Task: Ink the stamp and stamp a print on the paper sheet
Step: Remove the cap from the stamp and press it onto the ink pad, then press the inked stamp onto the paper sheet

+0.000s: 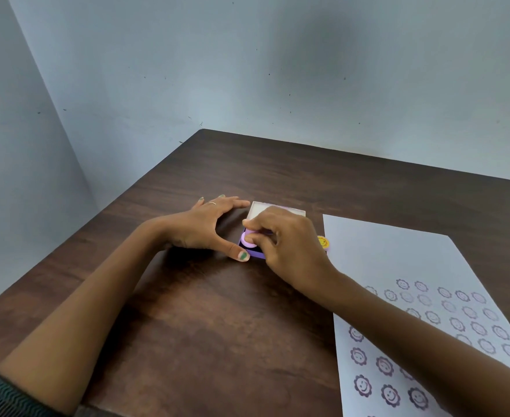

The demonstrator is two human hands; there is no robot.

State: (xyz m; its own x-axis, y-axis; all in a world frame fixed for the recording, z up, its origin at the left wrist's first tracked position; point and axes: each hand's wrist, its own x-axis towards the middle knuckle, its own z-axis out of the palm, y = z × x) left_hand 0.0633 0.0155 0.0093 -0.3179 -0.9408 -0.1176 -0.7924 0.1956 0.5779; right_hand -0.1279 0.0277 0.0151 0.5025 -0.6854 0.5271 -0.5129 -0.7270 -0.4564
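Observation:
A small round lilac stamp point(250, 238) rests down on the dark pad of a purple ink box point(255, 253), whose clear lid point(259, 209) stands open behind it. My right hand point(287, 245) grips the stamp from above with its fingertips. My left hand point(208, 224) lies flat on the table, thumb and forefinger bracing the ink box's left side. The white paper sheet point(398, 260) lies to the right, its near half covered with several purple smiley-flower prints.
A yellow smiley cap or second stamp point(323, 242) lies on the paper's left edge, just behind my right hand. The brown wooden table point(205, 311) ends at a pale blue wall at the back and drops off on the left.

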